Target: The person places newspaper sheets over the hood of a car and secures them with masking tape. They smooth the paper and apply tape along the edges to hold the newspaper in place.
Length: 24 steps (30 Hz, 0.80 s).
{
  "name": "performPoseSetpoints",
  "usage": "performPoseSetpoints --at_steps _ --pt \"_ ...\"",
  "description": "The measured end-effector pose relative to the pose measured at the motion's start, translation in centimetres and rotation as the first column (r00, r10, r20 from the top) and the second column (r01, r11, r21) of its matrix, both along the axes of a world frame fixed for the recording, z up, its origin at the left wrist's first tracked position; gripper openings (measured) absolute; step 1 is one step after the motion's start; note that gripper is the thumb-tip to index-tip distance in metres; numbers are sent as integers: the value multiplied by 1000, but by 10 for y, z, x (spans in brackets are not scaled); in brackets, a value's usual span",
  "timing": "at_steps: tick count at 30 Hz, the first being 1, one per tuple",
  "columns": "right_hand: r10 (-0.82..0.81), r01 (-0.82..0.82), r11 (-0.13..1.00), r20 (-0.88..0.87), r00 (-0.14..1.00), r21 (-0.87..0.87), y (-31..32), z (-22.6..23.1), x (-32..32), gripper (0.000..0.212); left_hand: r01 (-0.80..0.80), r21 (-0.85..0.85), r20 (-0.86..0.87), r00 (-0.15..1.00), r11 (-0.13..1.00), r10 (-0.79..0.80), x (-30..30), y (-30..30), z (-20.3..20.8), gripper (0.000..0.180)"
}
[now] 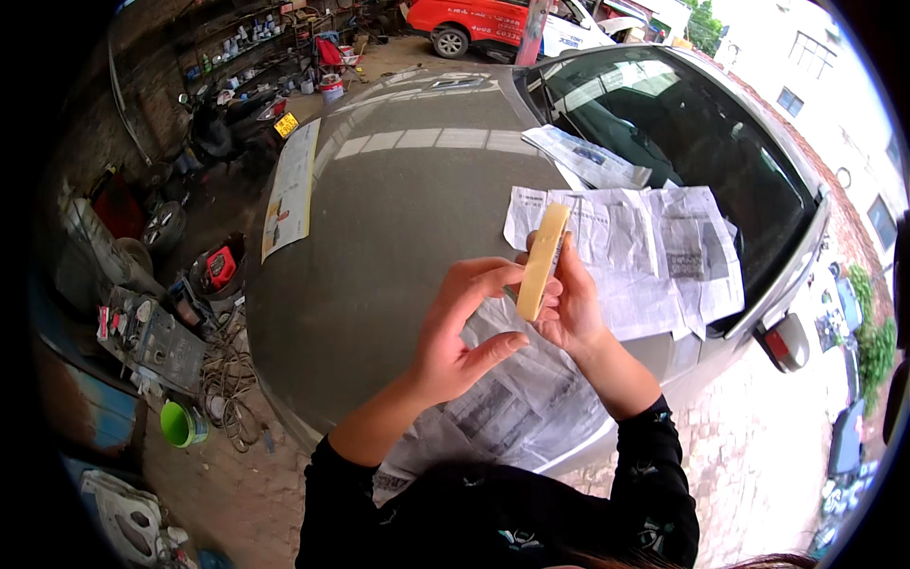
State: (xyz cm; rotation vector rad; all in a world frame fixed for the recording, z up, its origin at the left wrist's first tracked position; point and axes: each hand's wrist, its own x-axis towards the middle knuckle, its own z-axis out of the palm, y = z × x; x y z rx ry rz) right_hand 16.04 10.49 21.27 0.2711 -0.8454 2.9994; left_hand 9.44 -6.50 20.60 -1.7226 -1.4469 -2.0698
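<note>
Pale-yellow round tape roll [544,264], seen nearly edge-on, was tilted in the right hand [574,308], whose fingers gripped it; I saw the left hand [455,322] beside it, thumb and forefinger wide. I judged steady holding and light fingertips best. Printed grey newspaper sheets [697,237] on the glossy grey car hood [408,190] could snag.

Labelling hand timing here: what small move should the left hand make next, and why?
Probably bring its thumb in to pinch the pale yellow, narrow roll-like object: the left hand has its fingers right by it but its thumb apart, while the right hand already holds the object.
</note>
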Motion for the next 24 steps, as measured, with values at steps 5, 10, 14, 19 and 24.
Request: performPoseSetpoints --at_steps 5,10,14,19,24 --pt "-238 238 903 -44 970 358 -18 -3 15 43 -37 22 -113 993 999 40 21 -5 12 18" --pt "-398 620 456 -476 784 639 -27 23 31 18 -106 31 -227 968 994 110 32 -14 12 14" --pt "-321 809 306 -746 583 502 -27 35 55 26 -248 38 -334 910 968 246 37 -22 14 16" --pt "-248 464 453 -392 886 761 -46 65 92 23 -489 107 -475 740 866 477 43 -33 16 19" --pt "-87 151 794 -135 987 589 -45 56 90 21 -641 208 -588 522 739 618 40 -33 6 19"
